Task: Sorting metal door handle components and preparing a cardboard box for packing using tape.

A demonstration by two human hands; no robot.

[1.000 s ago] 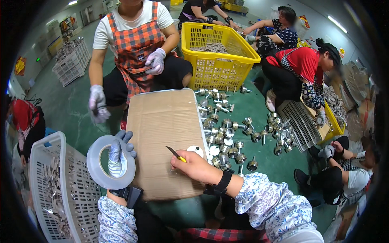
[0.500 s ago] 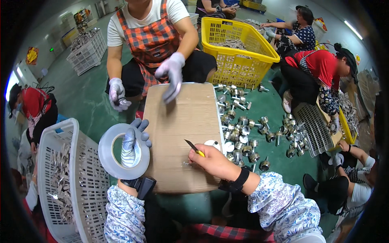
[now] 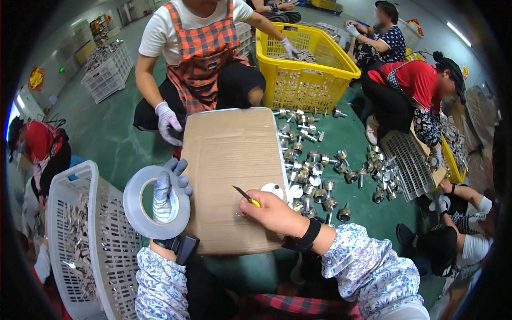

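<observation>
My gloved left hand (image 3: 164, 194) is hooked through a large roll of clear tape (image 3: 134, 209), thumb inside the ring and fingers behind its outer edge. It hangs at the left side of a cardboard-topped surface (image 3: 229, 144). Bare, my right hand (image 3: 272, 212) grips a utility knife (image 3: 249, 198) with a yellow body, its dark blade pointing up and left above the cardboard. White round discs (image 3: 273, 190) lie by the cardboard's right edge, just beyond my right hand.
Many metal knob-like parts with stems (image 3: 314, 165) are strewn on the green floor (image 3: 114, 136) to the right. A white crate (image 3: 98, 213) of metal pieces stands at left. Opposite sits a co-worker in a checked apron (image 3: 205, 53), beside a yellow basket (image 3: 304, 80). Other people work at right.
The co-worker opposite has swung one gloved hand from above the cardboard into the yellow basket. My hands keep their holds on the tape and the knife, with little movement.
</observation>
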